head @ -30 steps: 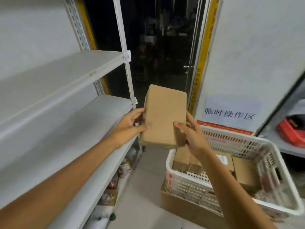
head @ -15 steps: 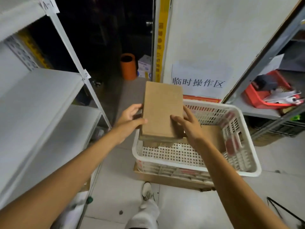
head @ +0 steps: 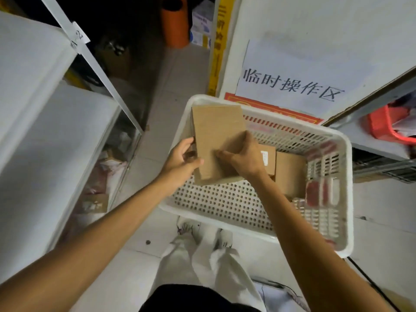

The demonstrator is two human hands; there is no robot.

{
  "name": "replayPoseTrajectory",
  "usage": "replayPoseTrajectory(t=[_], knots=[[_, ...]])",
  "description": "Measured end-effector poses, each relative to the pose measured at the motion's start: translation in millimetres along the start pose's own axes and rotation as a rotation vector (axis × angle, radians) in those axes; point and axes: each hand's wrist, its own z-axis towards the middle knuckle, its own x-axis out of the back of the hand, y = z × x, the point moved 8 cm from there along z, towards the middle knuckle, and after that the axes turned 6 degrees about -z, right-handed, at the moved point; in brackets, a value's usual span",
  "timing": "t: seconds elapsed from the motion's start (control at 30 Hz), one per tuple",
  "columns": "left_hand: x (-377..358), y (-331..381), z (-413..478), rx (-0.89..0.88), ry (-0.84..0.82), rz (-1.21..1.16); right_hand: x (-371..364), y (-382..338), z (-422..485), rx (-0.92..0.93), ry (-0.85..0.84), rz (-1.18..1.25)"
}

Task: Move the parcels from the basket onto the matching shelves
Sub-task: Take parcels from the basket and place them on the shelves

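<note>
Above the white basket [head: 225, 200] hangs a brown parcel [head: 216, 129]; left hand [head: 180, 163] and right hand [head: 244, 159] grip it between them.

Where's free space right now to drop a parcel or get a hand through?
Free: the upper shelf and lower shelf on the left, bare where visible; the perforated bottom of the basket between the held parcel and the near rim. Crowded: its right part, where parcels lie beside the right hand. Both it and the left hand grip the held parcel.
</note>
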Motion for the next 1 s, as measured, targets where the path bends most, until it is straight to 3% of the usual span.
replayPoseTrajectory(t=[0.13, 0.3, 0.4, 0.57, 0.63, 0.77, 0.87, 1.0], knots=[[-16.0, -28.3, -2.2, 0.069, 0.130, -0.070, -14.1, 1.7, 13.8, 0.087, -0.088, -0.418], [-38.8, -55.5, -20.1, 0.066, 0.271, -0.239, -38.5, 28.8, 20.3, 0.166, -0.269, -0.668], [-46.0, -75.5, -29.8, 0.104, 0.354, -0.292, -52.0, 49.7, 16.5, 0.164, -0.336, -0.720], [-64.6, -92.2, -41.5, 0.091, 0.295, -0.193, -61.1, 88.4, 21.3, 0.105, -0.430, -0.567], [-72.0, -94.2, -39.2, 0.077, 0.216, -0.065, -62.0, 102.3, 26.8, 0.092, -0.465, -0.533], [-64.8, -98.2, -23.8, -0.029, 0.131, 0.533, -68.4, 118.3, 31.5, 0.138, -0.512, -0.600], [-60.4, -104.7, -12.9, -0.119, 0.053, 0.933, -76.1, 115.1, 32.2, 0.269, -0.497, -0.746], [-62.8, -119.6, -4.6, -0.127, -0.042, 1.176, -99.2, 114.5, 28.0, 0.458, -0.515, -0.860]])
